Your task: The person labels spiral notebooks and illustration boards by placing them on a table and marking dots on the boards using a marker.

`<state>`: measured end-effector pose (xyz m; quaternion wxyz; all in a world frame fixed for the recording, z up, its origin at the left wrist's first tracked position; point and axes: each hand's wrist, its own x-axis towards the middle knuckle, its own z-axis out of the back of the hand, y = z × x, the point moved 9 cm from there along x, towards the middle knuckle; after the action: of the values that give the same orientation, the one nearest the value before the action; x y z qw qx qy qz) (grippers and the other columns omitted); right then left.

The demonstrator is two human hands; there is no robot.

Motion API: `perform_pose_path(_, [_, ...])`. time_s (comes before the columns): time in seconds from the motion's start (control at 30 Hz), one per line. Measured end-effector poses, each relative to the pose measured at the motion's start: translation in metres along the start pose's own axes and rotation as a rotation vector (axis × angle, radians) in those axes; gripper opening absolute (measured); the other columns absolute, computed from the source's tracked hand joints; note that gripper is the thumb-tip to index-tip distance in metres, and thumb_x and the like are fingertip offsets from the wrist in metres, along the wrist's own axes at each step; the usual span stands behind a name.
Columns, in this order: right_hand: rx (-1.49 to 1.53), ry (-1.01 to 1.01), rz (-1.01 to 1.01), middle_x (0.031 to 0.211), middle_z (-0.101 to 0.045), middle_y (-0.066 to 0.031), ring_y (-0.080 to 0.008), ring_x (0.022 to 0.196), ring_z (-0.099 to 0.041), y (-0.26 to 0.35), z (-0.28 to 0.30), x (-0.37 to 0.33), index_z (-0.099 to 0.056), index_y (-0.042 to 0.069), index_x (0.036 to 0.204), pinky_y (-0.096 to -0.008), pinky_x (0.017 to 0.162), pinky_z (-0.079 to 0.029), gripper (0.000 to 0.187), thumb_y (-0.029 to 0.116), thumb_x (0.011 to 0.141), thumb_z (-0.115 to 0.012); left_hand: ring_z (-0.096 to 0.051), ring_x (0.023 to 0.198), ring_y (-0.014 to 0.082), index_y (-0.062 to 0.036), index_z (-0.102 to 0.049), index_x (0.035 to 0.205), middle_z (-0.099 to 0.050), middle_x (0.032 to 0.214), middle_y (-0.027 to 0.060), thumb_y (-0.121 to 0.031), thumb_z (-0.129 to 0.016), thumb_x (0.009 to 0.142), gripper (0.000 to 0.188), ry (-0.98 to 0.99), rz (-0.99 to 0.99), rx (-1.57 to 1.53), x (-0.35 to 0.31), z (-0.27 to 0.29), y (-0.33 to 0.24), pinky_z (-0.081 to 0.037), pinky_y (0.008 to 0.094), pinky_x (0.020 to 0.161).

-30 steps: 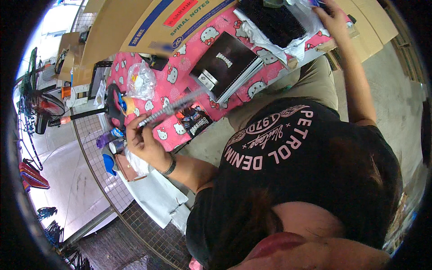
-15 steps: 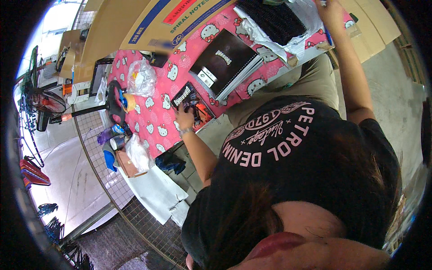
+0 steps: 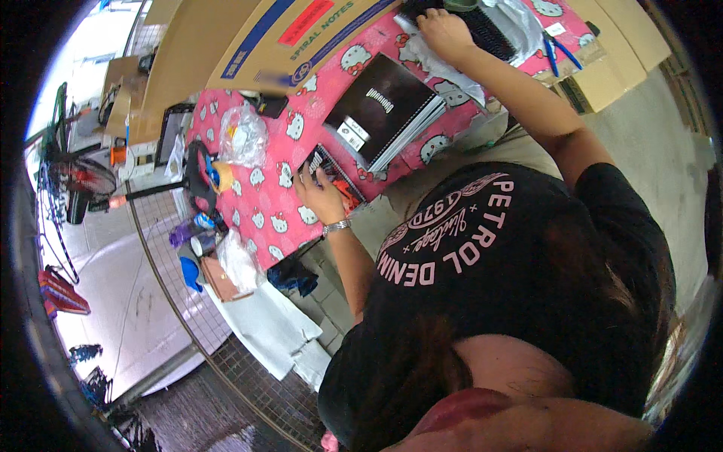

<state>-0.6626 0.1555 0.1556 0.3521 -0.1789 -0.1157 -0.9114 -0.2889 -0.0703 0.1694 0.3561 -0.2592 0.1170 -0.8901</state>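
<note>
My left hand [image 3: 320,197] lies with fingers spread over a small spiral notebook [image 3: 348,197] with a dark cover and orange-red artwork, hiding much of it. At the far edge of the table, the fingers of my right hand [image 3: 446,34] rest on a bundle of black plastic spiral binding coils [image 3: 493,34], which lies on white wrapping. Blue-handled pliers [image 3: 556,54] sit to the right of that bundle. Between my hands is a stack of larger black-covered notebooks [image 3: 384,102] with a white label.
A pink patterned cloth [image 3: 260,200] covers the table. A large cardboard box [image 3: 248,45] stands along its far left side. Nearby are a clear plastic bag [image 3: 243,135], tape rolls [image 3: 222,177] and a brown pouch [image 3: 218,279]. A fan [image 3: 86,177] stands at the left.
My right hand has moved left from the table's right corner onto the black coils, and the blue-handled pliers now lie in plain view. My left hand stays at the small notebook.
</note>
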Motion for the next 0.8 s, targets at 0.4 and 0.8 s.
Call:
perform_pose_path(0.4, [0.341,-0.050,-0.185,0.099,-0.062,-0.0154,-0.0325,0.089,-0.064,-0.031,0.020,0.021,-0.064,0.009,0.106,-0.0437,0.078,-0.054,0.025,0.017,0.083,-0.058,-0.064,0.084,0.0271,-0.0078,-0.059,0.115,-0.062,0.100,0.0099,-0.018,-0.062,0.078,0.038,0.382,-0.777,0.143,-0.018,-0.054,-0.235,-0.054,0.0387,0.066])
perform_pose_path(0.8, [1.161,0.247,0.465,0.102,-0.067,-0.0122,-0.0266,0.093,-0.064,0.045,0.131,-0.018,-0.064,0.009,0.116,-0.0353,0.083,-0.049,0.026,0.017,0.091,-0.059,-0.056,0.091,0.0322,-0.0038,-0.060,0.099,-0.062,0.090,0.0126,-0.011,-0.057,0.080,0.021,0.005,-0.648,-0.020,0.056,0.005,-0.225,-0.038,0.0462,0.084])
